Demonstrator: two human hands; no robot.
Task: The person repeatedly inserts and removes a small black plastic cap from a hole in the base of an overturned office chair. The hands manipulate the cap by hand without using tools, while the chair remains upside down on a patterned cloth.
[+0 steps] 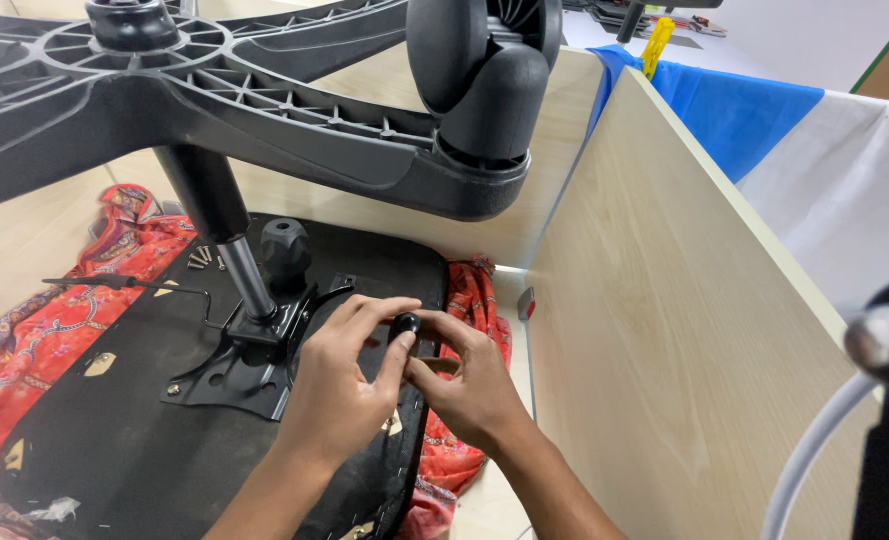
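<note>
While the seat [115, 440] lies underside up, my left hand [340, 390] and right hand [470, 385] both pinch one small black knob [405, 323] between closed fingertips

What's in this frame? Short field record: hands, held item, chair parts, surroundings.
left hand: fingertips on a small black knob
right hand: pinching the same knob from the other side
seat underside: black, facing up, metal plate bolted on
gas column: upright from the plate
wheeled base: on top, caster near camera
loose screws: on the seat
red cloth: beneath the seat
wooden panel: to the right
</note>
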